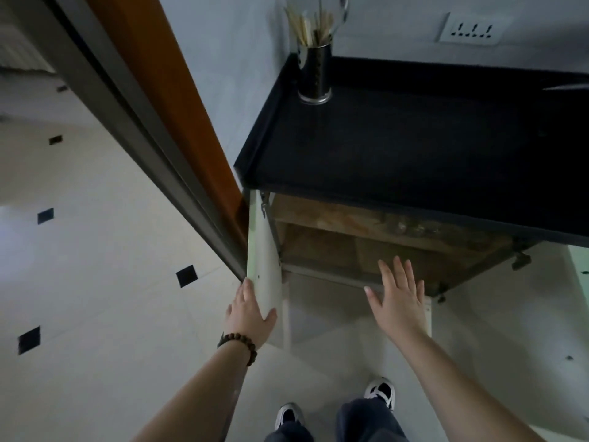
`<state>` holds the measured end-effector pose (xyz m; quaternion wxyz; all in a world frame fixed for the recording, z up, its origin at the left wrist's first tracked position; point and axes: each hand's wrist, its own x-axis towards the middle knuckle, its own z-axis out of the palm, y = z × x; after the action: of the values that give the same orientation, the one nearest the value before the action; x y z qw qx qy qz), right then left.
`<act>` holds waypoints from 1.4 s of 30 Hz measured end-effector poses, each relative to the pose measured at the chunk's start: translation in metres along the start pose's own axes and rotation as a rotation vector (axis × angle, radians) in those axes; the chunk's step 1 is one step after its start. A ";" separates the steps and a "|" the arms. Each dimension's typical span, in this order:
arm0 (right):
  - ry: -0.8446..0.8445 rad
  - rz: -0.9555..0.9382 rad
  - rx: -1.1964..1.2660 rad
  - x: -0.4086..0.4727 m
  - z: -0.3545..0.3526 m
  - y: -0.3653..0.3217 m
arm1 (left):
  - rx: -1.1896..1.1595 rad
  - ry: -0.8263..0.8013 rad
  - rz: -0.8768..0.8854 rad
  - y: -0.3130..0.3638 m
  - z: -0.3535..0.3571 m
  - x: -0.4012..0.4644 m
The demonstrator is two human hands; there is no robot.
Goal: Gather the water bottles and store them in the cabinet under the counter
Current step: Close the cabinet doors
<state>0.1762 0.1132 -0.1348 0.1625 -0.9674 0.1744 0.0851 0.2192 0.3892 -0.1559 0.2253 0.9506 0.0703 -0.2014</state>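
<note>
The cabinet (322, 250) under the black counter (398, 138) stands open, showing brown wooden shelves. Something clear, perhaps bottles (411, 229), shows dimly on the upper shelf under the counter edge. My left hand (250, 315), with a bead bracelet at the wrist, rests with straight fingers on the outer face of the white left door (263, 250). My right hand (398, 301) hangs in front of the lower shelf with its fingers spread and holds nothing. The right door (578, 266) shows only at the frame's right edge.
A metal holder (314, 74) with chopsticks stands at the counter's back left corner. An orange and grey door frame (178, 122) runs along the left of the cabinet. A wall socket (471, 28) sits above the counter. My shoes (381, 392) are on the tiled floor.
</note>
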 end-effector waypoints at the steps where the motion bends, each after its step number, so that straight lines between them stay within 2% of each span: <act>1: -0.001 0.004 0.005 -0.005 0.003 -0.004 | -0.008 -0.023 0.006 -0.006 0.001 0.000; 5: 0.007 0.053 -0.011 -0.025 0.007 -0.003 | -0.076 -0.025 0.014 -0.013 0.000 0.003; 12: 0.073 0.232 0.024 -0.057 -0.007 0.041 | 0.015 -0.174 0.148 0.006 0.010 0.003; 16: 0.111 0.336 0.011 -0.069 -0.022 0.086 | 0.024 -0.217 0.207 0.032 0.026 0.007; 22: 0.151 0.511 -0.008 -0.075 -0.055 0.176 | 0.065 -0.201 0.289 0.052 0.066 0.028; 29: 0.136 0.680 0.079 -0.069 -0.066 0.267 | 0.050 -0.166 0.262 0.106 0.074 0.015; 35: 0.002 0.679 0.352 -0.061 -0.054 0.294 | 0.061 -0.196 0.189 0.129 0.088 0.029; 40: 0.036 0.639 0.416 -0.061 -0.048 0.286 | 0.061 -0.072 0.167 0.131 0.098 0.022; 42: 0.026 0.603 0.426 -0.061 -0.047 0.277 | 0.151 -0.045 0.163 0.131 0.100 0.019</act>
<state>0.0236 -0.1296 -0.1561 0.3259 -0.8180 0.4675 0.0788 0.2309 0.2283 -0.1931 0.1700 0.9628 -0.0278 -0.2083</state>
